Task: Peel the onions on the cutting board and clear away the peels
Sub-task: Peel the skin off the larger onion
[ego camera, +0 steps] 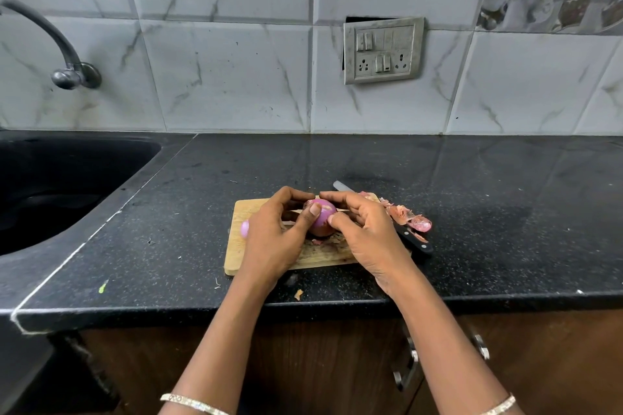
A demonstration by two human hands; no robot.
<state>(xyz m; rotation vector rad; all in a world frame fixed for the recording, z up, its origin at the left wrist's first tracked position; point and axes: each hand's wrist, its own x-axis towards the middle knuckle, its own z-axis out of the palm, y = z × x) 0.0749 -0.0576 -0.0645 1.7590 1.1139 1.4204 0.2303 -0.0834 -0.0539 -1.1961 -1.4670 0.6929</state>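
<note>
Purple onion (pixel 323 212), head view: mostly bare, brown skin left at its base, gripped over the cutting board (pixel 236 248) by left hand (pixel 276 236) and right hand (pixel 364 232); second onion (pixel 245 228), seemingly peeled, behind left hand. Loose peels (pixel 409 217) heaped by knife (pixel 416 242) at board's right edge; clearing not yet done.

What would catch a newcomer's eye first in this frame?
The glossy purple, partly peeled onion stands out, gripped by the left hand and the right hand over the pale wooden cutting board on the black speckled counter. At the board's right edge lies a heap of pinkish papery peels beside a black-handled knife.
</note>
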